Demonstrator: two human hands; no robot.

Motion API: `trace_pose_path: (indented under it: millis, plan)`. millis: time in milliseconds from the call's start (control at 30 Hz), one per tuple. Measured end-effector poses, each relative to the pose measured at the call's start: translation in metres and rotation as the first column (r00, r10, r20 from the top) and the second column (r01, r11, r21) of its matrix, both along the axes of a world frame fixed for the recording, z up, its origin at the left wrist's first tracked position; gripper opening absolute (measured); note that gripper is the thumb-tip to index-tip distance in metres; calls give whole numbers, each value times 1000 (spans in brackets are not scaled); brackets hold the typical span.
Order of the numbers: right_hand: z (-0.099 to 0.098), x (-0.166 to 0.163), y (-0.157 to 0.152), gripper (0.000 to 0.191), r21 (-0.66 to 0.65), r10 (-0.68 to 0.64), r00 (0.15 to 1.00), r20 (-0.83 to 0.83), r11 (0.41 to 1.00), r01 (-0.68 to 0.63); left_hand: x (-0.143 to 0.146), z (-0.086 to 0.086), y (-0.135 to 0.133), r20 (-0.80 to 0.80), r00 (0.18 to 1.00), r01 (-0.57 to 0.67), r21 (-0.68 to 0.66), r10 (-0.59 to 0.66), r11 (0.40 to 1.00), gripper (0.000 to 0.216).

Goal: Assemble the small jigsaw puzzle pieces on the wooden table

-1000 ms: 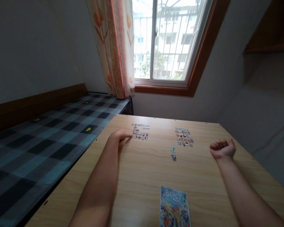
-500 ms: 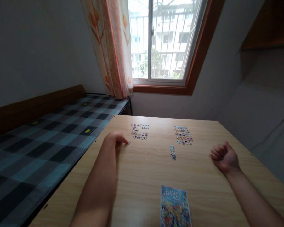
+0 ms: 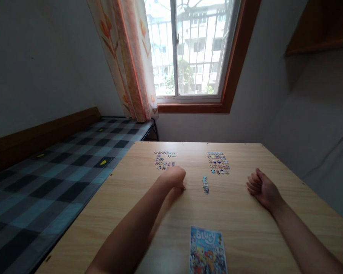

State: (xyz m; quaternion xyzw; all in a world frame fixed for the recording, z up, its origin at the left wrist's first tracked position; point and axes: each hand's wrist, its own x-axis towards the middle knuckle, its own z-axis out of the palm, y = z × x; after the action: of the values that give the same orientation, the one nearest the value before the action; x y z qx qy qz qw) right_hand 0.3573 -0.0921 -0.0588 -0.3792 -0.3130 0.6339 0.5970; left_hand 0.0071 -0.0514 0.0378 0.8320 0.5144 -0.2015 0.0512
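Note:
My left hand (image 3: 175, 178) rests on the wooden table (image 3: 245, 236) with its fingers curled down and the tips touching the wood; anything under them is hidden. It sits just below a loose group of small puzzle pieces (image 3: 164, 160) and left of a short joined strip of pieces (image 3: 205, 184). A second, denser patch of pieces (image 3: 218, 163) lies farther right. My right hand (image 3: 261, 188) lies in a loose fist on the table, to the right of the strip, holding nothing visible. A colourful "Bluey" picture card (image 3: 208, 251) lies at the near edge.
A bed with a dark checked cover (image 3: 60, 167) runs along the table's left side. Behind the table are a window (image 3: 188, 49) with a wooden frame and an orange flowered curtain (image 3: 126, 57). A grey wall slopes at the right.
My left hand has moved from the left group of pieces rightward and nearer to me, toward the joined strip. My right hand shifted slightly and stays in a fist. The view panned a little right.

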Motion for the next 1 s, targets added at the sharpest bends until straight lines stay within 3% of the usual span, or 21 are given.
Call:
trace_pose_path:
  millis: [100, 167, 267, 333, 467, 600, 733, 833, 1000]
  plan:
    - [-4, -10, 0, 57, 38, -3, 976, 217, 999, -5, 12, -2, -9, 68, 994, 87, 14, -88, 996, 27]
    - [-7, -18, 0, 57, 100, -60, 899, 434, 995, 18, 14, -4, -10, 124, 986, 110, 18, -112, 994, 23]
    - [-8, -33, -5, 60, 253, -207, 648, 733, 967, 24, 13, -4, -6, 207, 973, 105, -8, -101, 994, 18]
    - [-6, -42, -8, 59, 349, -273, 502, 820, 935, -61, 11, -3, -4, 241, 968, 84, -34, -74, 996, 15]
    - [3, -57, -14, 52, 425, -335, 325, 885, 866, -264, 5, -6, -7, 278, 959, 47, 32, -54, 998, 15]
    - [9, -69, -16, 28, 455, -375, 264, 889, 790, -411, 1, -15, -25, 329, 944, -5, 139, -42, 990, 20]
    - [9, -82, -19, 34, 469, -456, 166, 874, 704, -533, -1, -24, -44, 370, 927, -23, 215, -60, 976, 17]
    - [11, -88, -23, 35, 408, -464, 63, 883, 695, -593, -1, -30, -53, 398, 915, -40, 251, -65, 967, 16]
    - [15, -90, -27, 51, 259, -362, -18, 932, 699, -667, 1, -35, -55, 448, 888, -27, 275, -103, 961, 21]
